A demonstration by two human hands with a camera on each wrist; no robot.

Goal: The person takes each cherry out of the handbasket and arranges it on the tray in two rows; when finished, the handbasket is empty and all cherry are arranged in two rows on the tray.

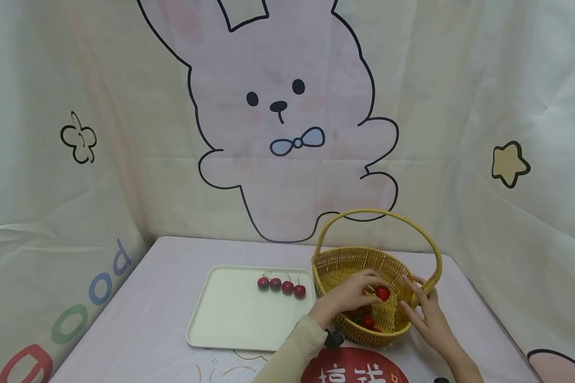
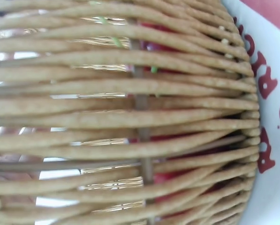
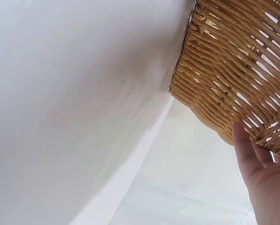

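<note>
A yellow woven basket (image 1: 369, 254) with a tall arched handle stands at the right of the table. My left hand (image 1: 352, 292) reaches over its near left side and pinches a round red fruit (image 1: 382, 293) between fingertips and thumb. More red fruits (image 1: 368, 322) lie in the basket below that hand, partly hidden; red and green show through the weave (image 2: 144, 112) in the left wrist view. At the right side, by the handle's foot, my right hand (image 1: 428, 314) holds the basket rim. In the right wrist view, its fingers (image 3: 245, 150) touch the woven wall.
Left of the basket lies a white rectangular tray (image 1: 239, 314). Several dark red cherries (image 1: 287, 288) with stems sit in a row near its back right corner. A red printed patch (image 1: 354, 367) marks the white tablecloth in front. Printed curtains (image 1: 287, 186) close off the table's back and sides.
</note>
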